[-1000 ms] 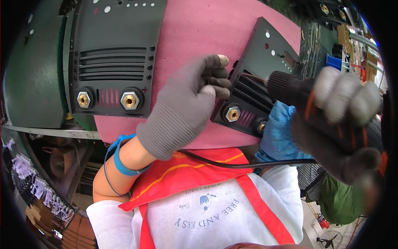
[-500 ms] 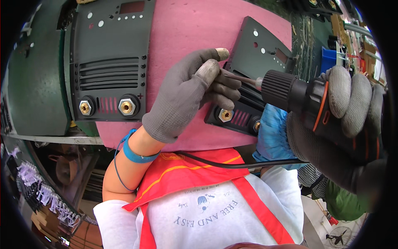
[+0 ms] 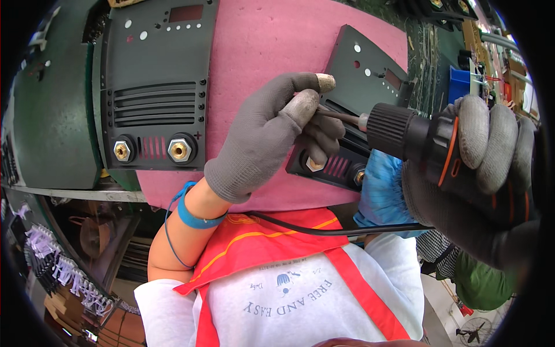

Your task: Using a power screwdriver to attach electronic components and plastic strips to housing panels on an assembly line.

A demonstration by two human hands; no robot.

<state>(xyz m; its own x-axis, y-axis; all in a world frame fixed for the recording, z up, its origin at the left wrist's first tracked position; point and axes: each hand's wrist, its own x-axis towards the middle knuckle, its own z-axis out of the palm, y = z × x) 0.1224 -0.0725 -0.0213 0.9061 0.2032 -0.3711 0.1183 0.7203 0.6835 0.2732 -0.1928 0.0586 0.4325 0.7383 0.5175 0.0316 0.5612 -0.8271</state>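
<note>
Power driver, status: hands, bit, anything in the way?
Right hand gripping power driver. Left hand at tip of bit, pinch unclear. Left hand and driver partly hide angled black panel.

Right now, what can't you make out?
All in the head view:
- Tip of the bit: hidden at the left hand; can't tell what it touches.
- Driver: grip mostly covered by the right hand.
- Right panel: middle partly hidden behind left hand and driver.
- Left panel: top end cut off by the upper picture edge.
</note>
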